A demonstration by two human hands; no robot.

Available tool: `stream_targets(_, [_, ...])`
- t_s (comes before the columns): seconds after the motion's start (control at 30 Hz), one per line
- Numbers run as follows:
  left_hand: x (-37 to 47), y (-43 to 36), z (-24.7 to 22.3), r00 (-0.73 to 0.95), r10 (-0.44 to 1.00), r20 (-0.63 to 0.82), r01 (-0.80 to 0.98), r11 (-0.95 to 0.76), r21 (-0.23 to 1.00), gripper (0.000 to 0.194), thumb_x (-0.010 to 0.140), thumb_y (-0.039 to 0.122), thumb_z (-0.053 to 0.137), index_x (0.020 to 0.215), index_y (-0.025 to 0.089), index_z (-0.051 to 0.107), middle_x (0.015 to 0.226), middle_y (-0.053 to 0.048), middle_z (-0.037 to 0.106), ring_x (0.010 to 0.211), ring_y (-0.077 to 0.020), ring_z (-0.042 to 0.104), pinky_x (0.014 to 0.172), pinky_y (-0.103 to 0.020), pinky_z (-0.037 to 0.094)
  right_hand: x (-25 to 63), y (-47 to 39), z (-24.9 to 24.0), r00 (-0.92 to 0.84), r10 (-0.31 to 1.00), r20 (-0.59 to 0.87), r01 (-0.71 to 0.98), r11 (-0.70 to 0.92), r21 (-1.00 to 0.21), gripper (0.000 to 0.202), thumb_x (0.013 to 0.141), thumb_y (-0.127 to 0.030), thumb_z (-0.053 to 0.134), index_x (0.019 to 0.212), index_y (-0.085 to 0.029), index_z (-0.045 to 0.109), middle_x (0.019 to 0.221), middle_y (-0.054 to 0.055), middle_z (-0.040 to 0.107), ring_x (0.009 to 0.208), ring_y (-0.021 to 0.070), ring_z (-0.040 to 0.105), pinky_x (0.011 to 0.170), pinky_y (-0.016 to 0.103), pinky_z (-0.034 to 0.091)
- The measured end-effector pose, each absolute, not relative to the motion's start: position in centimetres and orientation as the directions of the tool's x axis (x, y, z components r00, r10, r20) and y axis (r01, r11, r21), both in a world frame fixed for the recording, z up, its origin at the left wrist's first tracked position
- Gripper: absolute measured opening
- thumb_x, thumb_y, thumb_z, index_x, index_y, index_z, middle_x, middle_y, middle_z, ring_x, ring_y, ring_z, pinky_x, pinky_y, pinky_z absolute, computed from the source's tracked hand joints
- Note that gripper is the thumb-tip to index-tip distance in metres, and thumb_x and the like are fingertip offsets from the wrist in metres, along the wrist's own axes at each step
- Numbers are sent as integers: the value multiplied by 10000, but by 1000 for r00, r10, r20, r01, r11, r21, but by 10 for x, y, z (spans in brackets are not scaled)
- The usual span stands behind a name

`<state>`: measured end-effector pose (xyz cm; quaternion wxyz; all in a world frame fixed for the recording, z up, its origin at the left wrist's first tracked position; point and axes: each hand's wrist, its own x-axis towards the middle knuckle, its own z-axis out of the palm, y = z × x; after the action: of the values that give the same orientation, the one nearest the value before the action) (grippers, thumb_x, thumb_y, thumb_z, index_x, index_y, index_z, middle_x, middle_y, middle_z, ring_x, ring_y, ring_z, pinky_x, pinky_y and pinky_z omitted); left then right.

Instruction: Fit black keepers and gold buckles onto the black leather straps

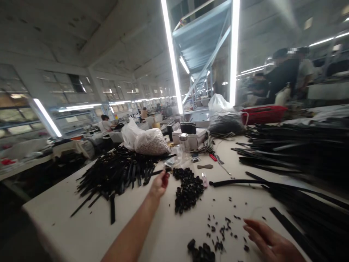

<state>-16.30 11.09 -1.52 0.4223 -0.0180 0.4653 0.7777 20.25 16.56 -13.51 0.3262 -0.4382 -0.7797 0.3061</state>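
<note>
My left hand (158, 186) is stretched out over the table, its fingers closed on a narrow black strap (156, 173); the far end by the fingertips is too small to make out. Just right of it lies a heap of small shiny black pieces (188, 187). At the lower right, my right hand (268, 238) hovers with fingers extended and nothing seen in them. Tiny black bits (224, 229) are scattered beside it, and a second small cluster of black pieces (201, 251) sits at the bottom edge.
Black straps are piled at left (117, 171), and long black strips (300, 149) cover the right side. Toward the back stand a filled plastic bag (151, 140), a glass jar (184, 142), a grey bag (226, 122) and a red basket (263, 114). Pink snips (204, 180) lie mid-table. People work farther off.
</note>
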Motion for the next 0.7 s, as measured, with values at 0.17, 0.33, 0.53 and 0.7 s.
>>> stream_targets(0.17, [-214, 99, 6, -719, 591, -365, -626, -321, 711, 187, 1002, 171, 424, 884, 127, 563, 679, -1, 610, 507, -78, 606, 445, -119, 517, 191, 143, -108, -436, 854, 283, 446, 479, -756, 351, 925, -463, 446, 983, -219, 692, 953, 73, 741, 862, 233, 699, 781, 310, 536])
stream_targets(0.33, [-178, 72, -32, -646, 668, -368, -659, -245, 712, 201, 925, 34, 435, 882, 121, 611, 795, -54, 674, 610, -107, 668, 471, -124, 534, 190, 139, -104, -450, 846, 287, 462, 496, -736, 295, 934, -372, 455, 918, -194, 690, 849, 60, 707, 775, 202, 653, 724, 287, 481])
stream_targets(0.53, [-94, 53, -73, -601, 792, -113, -395, -171, 903, 411, 774, 216, 718, 1174, 246, 625, 1036, -40, 698, 713, -125, 678, 540, -139, 536, 190, 136, -102, -449, 840, 306, 428, 502, -752, 217, 884, -283, 533, 808, -184, 711, 763, 49, 695, 702, 177, 624, 666, 263, 440])
stream_targets(0.7, [-80, 49, -89, -541, 816, 205, 43, -216, 975, 589, 721, 473, 771, 1223, 223, 593, 986, -57, 701, 714, -167, 665, 609, -213, 543, 189, 139, -102, -410, 851, 327, 391, 488, -781, 168, 856, -273, 581, 796, -188, 714, 759, 42, 711, 694, 166, 637, 670, 256, 466])
